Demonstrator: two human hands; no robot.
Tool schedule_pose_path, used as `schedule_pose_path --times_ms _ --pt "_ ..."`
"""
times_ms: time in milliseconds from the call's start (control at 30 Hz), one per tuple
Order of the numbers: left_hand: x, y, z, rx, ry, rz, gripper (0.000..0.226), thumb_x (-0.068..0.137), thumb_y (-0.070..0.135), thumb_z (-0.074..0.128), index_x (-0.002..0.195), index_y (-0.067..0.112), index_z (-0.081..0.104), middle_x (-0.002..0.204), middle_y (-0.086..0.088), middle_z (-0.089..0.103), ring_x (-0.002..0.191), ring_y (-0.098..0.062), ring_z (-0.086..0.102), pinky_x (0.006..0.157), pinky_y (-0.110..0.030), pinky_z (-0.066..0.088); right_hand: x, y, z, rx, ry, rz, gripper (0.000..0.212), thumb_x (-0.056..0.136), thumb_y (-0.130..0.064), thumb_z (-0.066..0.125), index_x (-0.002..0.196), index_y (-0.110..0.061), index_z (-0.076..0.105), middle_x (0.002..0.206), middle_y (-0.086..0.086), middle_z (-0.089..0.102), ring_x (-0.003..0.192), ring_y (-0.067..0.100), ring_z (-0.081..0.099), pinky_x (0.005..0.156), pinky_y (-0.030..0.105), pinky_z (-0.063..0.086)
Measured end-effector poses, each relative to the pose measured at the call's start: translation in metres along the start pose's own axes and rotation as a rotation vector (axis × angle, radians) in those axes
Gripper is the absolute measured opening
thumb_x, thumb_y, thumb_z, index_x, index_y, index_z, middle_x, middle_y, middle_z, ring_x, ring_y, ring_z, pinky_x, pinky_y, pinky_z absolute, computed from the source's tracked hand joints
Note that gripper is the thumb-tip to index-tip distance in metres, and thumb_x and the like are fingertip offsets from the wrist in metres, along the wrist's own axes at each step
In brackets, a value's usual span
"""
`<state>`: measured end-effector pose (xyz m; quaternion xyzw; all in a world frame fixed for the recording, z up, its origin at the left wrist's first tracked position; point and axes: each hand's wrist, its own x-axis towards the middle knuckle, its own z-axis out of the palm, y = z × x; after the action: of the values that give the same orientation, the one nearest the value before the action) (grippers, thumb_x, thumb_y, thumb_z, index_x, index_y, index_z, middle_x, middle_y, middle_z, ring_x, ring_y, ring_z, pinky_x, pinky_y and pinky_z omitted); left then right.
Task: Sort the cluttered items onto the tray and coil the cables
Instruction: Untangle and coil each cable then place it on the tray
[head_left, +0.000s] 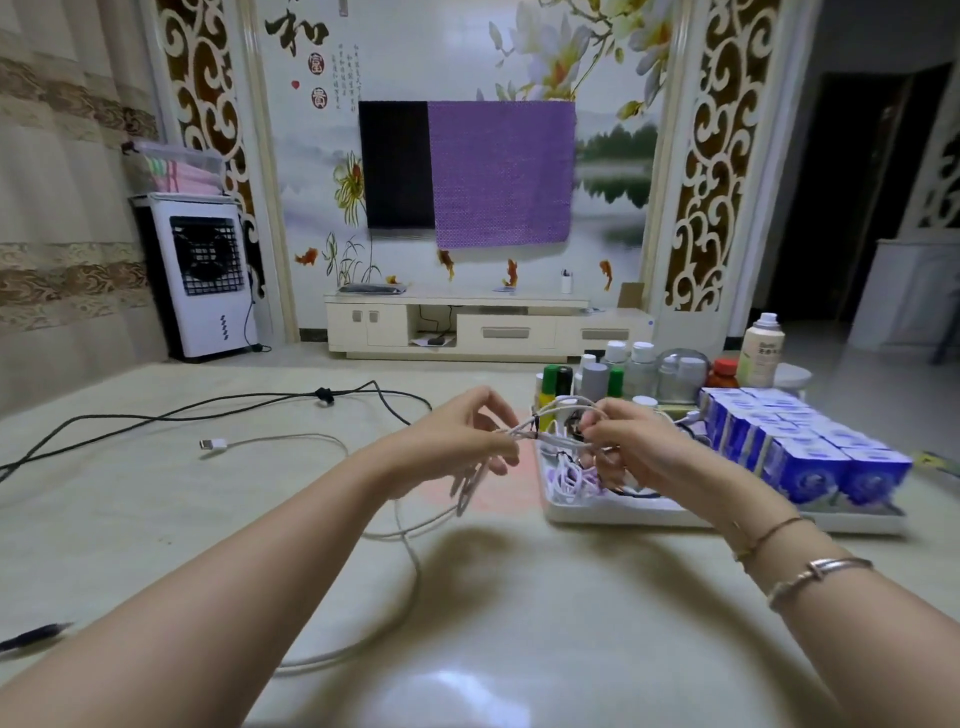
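Bare forearms over a glossy table (156, 519); left hand (457, 441) and right hand (628, 447), fingers pinching a half-wound white cable (410, 551), loops beside the tray (623, 512). Coiling under way; remaining slack and black cable (208, 410) apparently next.

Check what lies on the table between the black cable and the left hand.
Head view: only the white cable, its plug end pointing left, between the black cable and the left hand.
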<state>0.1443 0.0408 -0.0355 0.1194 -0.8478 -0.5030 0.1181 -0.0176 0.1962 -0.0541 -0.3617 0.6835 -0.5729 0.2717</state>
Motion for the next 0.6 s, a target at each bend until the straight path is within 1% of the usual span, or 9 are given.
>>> schedule_pose_path --times_ms 100,167,233,300,333,400,467,533,600 --pt "0.032 0.005 0.025 0.082 -0.025 0.038 0.025 0.086 0.014 0.064 0.109 0.016 0.052 0.104 -0.008 0.065 0.077 -0.014 0.064 0.064 -0.025 0.049 0.017 0.003 -0.043 -0.24 0.193 0.01 0.009 0.089 -0.008 0.062 0.081 -0.011 0.06 0.081 0.014 0.067 0.071 0.022 0.061 0.053 0.024 0.044" --pt "0.06 0.01 0.047 0.202 0.043 0.139 0.028 0.09 0.016 0.06 0.117 0.018 0.052 0.11 -0.003 0.059 0.078 -0.011 0.059 0.064 -0.021 0.049 0.026 0.003 -0.069 -0.37 0.3 0.016 0.011 0.088 -0.017 0.067 0.081 -0.014 0.059 0.08 0.006 0.067 0.073 0.019 0.062 0.056 0.025 0.044" --pt "0.087 0.011 0.068 0.411 0.131 0.257 0.035 0.096 0.023 0.051 0.131 0.023 0.046 0.12 -0.004 0.053 0.097 -0.018 0.055 0.084 -0.032 0.05 0.035 0.005 -0.088 -0.499 0.391 -0.038 0.016 0.086 -0.022 0.069 0.081 -0.018 0.055 0.077 -0.001 0.063 0.075 0.018 0.06 0.06 0.027 0.045" --pt "0.105 0.006 0.085 0.702 0.161 0.333 0.044 0.099 0.029 0.042 0.142 0.032 0.033 0.131 -0.004 0.045 0.112 -0.025 0.043 0.098 -0.042 0.041 0.038 0.011 -0.1 -0.645 0.451 -0.089 0.015 0.085 -0.021 0.07 0.087 -0.02 0.055 0.086 -0.001 0.064 0.087 0.021 0.061 0.072 0.029 0.046" --pt "0.115 0.002 0.095 0.812 0.148 0.348 0.048 0.1 0.033 0.038 0.146 0.035 0.025 0.136 -0.004 0.041 0.115 -0.027 0.039 0.1 -0.043 0.037 0.039 0.017 -0.108 -0.728 0.435 -0.096 0.016 0.085 -0.016 0.068 0.097 -0.019 0.057 0.098 0.002 0.065 0.096 0.021 0.06 0.079 0.029 0.046" --pt "0.119 -0.006 0.108 0.943 0.026 0.333 0.056 0.1 0.044 0.033 0.15 0.036 0.012 0.149 -0.003 0.028 0.124 -0.032 0.031 0.106 -0.042 0.029 0.032 0.028 -0.109 -0.879 0.255 -0.113 0.045 0.084 0.001 0.057 0.125 -0.018 0.053 0.128 0.002 0.058 0.119 0.017 0.052 0.098 0.026 0.04" --pt "0.117 -0.013 0.121 0.975 -0.118 0.308 0.064 0.097 0.055 0.029 0.152 0.034 0.004 0.158 -0.001 0.013 0.136 -0.032 0.021 0.114 -0.041 0.019 0.022 0.042 -0.106 -0.93 0.069 -0.096 0.07 0.077 0.01 0.045 0.14 -0.022 0.044 0.142 -0.006 0.045 0.134 0.012 0.038 0.11 0.025 0.031" --pt "0.115 -0.016 0.126 0.986 -0.193 0.317 0.063 0.097 0.056 0.022 0.152 0.03 0.003 0.161 0.001 0.002 0.146 -0.024 0.008 0.118 -0.044 0.011 0.015 0.054 -0.103 -0.941 -0.024 -0.072 0.077 0.077 0.005 0.042 0.147 -0.023 0.033 0.15 -0.008 0.032 0.142 0.01 0.025 0.116 0.026 0.022" --pt "0.117 -0.021 0.124 0.983 -0.24 0.32 0.057 0.101 0.047 0.018 0.153 0.026 0.003 0.161 0.002 -0.003 0.148 -0.016 -0.001 0.119 -0.044 0.009 0.013 0.062 -0.099 -1.014 -0.063 -0.031 0.073 0.086 -0.002 0.042 0.152 -0.018 0.019 0.157 -0.006 0.012 0.147 0.01 0.004 0.119 0.025 0.006"
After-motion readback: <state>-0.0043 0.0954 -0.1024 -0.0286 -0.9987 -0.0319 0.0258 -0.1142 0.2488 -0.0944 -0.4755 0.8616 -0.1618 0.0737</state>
